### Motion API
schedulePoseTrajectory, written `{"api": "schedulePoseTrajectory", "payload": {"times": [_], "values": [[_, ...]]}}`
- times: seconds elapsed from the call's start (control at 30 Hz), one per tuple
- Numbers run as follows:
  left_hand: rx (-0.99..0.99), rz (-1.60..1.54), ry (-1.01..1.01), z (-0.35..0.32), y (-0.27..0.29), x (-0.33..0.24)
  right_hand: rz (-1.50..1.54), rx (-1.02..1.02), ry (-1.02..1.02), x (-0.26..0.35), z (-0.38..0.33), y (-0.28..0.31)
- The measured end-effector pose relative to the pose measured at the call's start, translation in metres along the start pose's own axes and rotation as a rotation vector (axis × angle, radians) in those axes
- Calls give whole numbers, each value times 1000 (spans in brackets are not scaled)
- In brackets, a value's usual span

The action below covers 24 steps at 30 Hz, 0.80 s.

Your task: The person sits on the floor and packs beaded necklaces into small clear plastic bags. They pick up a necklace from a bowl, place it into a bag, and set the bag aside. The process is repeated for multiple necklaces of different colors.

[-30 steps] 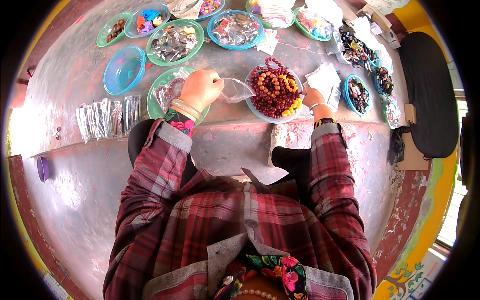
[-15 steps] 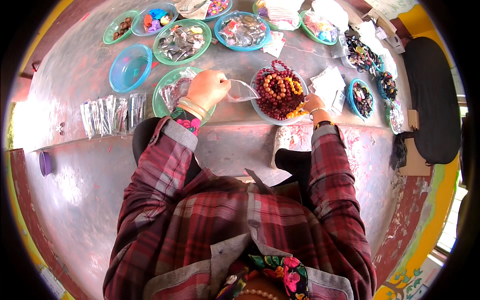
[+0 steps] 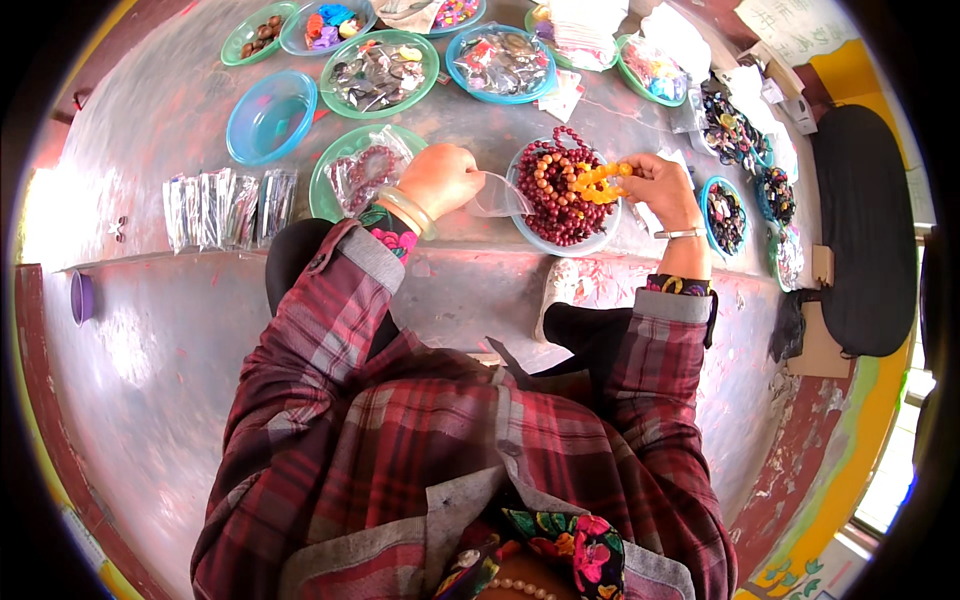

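My left hand (image 3: 440,183) pinches the edge of a small clear plastic bag (image 3: 499,197), which sticks out toward the bowl of beads. My right hand (image 3: 661,190) is closed on a yellow bead bracelet (image 3: 603,182) at the bowl's right side, over the heap. Dark red bead bracelets (image 3: 548,205) and a brown bead bracelet (image 3: 543,174) fill the pale blue bowl (image 3: 560,243). Beside my left hand, a green plate (image 3: 326,190) bears bagged dark red bracelets (image 3: 366,177).
Wrapped thin packets (image 3: 225,210) lie in a row at the left. An empty blue bowl (image 3: 271,117) and several filled bowls, among them a green one (image 3: 380,72), stand behind. Blue baskets of small dark items (image 3: 724,214) sit at the right, near a black oval cushion (image 3: 866,230).
My right hand has risen from the bowl's lower right edge, lifting the yellow bracelet partly off the heap. My left hand still holds the bag. The whole view has shifted slightly.
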State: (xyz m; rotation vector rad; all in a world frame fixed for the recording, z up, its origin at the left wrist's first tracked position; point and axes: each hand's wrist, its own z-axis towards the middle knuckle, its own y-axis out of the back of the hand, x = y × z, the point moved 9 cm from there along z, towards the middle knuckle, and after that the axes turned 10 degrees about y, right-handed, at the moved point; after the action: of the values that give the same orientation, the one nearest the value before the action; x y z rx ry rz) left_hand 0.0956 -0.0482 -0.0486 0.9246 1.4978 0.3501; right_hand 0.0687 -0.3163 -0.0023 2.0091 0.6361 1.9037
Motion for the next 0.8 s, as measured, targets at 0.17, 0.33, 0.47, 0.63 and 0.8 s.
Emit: {"api": "schedulePoseTrajectory", "payload": {"times": [0.17, 0.33, 0.47, 0.63, 0.8], "values": [[26, 43, -3, 2, -8, -2, 144, 43, 150, 49, 3, -33], [36, 104, -24, 3, -14, -7, -32, 86, 314, 77, 5, -67], [33, 77, -21, 2, -14, -12, -149, 143, 413, 86, 3, -90], [27, 77, -46, -1, -9, -18, -519, 108, 624, 93, -2, -117], [-22, 31, -117, -2, -9, -18, -718, 114, 676, 84, -1, -144]]}}
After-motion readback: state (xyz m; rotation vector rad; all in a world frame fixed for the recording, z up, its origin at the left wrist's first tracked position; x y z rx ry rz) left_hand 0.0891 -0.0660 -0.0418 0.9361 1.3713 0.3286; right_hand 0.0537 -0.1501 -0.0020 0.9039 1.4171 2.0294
